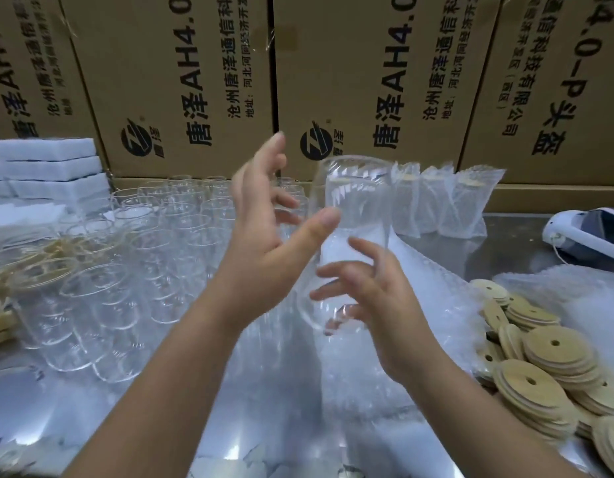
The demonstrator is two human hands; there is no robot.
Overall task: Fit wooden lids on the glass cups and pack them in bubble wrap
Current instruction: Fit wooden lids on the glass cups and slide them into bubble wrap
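Note:
A clear glass cup (357,201) with no lid is held tilted in the air above the table. My right hand (384,305) curls its fingers round the cup's lower part. My left hand (264,243) is spread open beside the cup, its thumb against the glass wall. A loose pile of round wooden lids (546,367), each with a small hole, lies at the right. Bubble wrap (419,277) is spread on the table under the hands. Three wrapped cups (446,201) stand at the back.
Several empty glass cups (153,236) crowd the left half of the shiny metal table (229,426). White foam pads (47,160) are stacked at the far left. Brown cartons (195,81) wall off the back. A white device (588,232) lies at the right edge.

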